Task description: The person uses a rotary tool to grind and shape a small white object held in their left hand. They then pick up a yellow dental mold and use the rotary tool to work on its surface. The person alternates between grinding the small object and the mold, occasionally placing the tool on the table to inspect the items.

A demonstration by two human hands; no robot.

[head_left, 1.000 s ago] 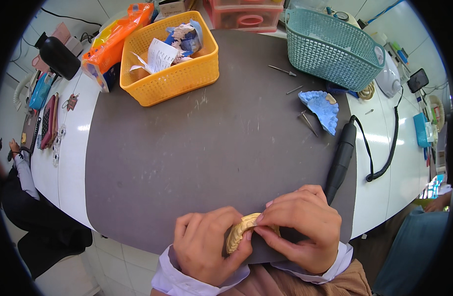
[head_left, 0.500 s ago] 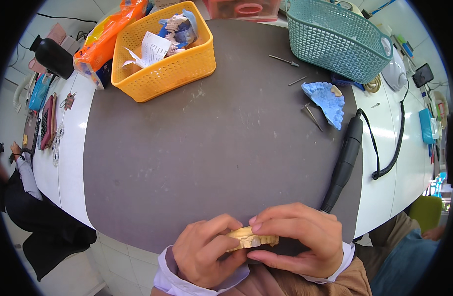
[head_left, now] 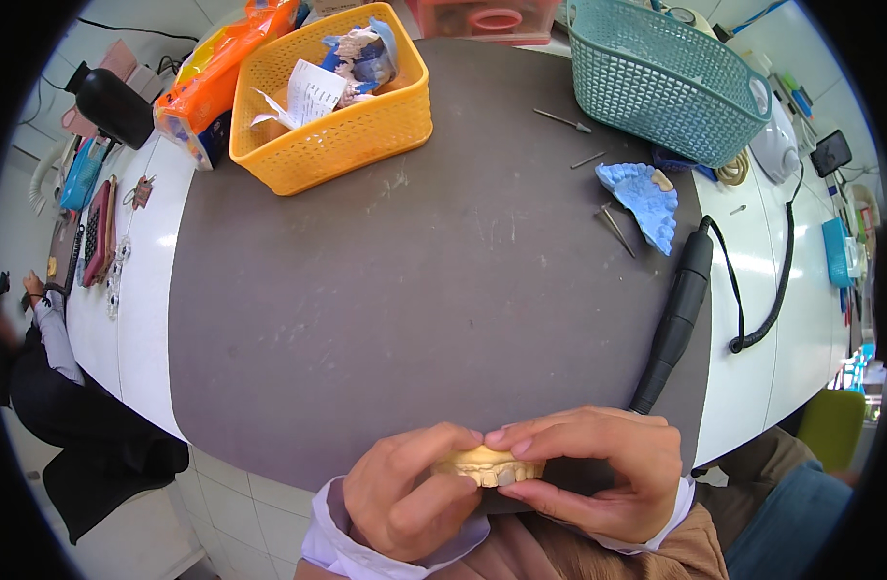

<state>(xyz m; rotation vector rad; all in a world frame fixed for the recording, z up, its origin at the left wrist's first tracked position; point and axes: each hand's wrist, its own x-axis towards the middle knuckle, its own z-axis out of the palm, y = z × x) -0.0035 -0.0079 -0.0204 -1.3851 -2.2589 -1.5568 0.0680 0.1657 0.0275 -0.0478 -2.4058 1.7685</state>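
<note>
A yellow plaster dental model (head_left: 484, 462) is held between my two hands near the front edge of the table. Its row of teeth faces me, and one tooth near the middle is greyer than the others. My left hand (head_left: 405, 491) grips the model's left end, fingers bent round it. On the other end, my right hand (head_left: 598, 472) has its fingers on top and the thumb below. A black dental handpiece (head_left: 677, 304) lies beyond my right hand. Farther back, a blue dental model (head_left: 644, 205) with one tan tooth rests among several metal burs (head_left: 617, 230).
A yellow basket (head_left: 337, 155) with models and paper stands at the back left of the grey mat (head_left: 395, 280). At the back right is a green basket (head_left: 656, 87). The handpiece's coiled cord (head_left: 778, 319) runs along the right. Other people sit at both sides.
The dental model has turned in my fingers, so more of its teeth face me. My right fingers have shifted along its top. The view has moved slightly.
</note>
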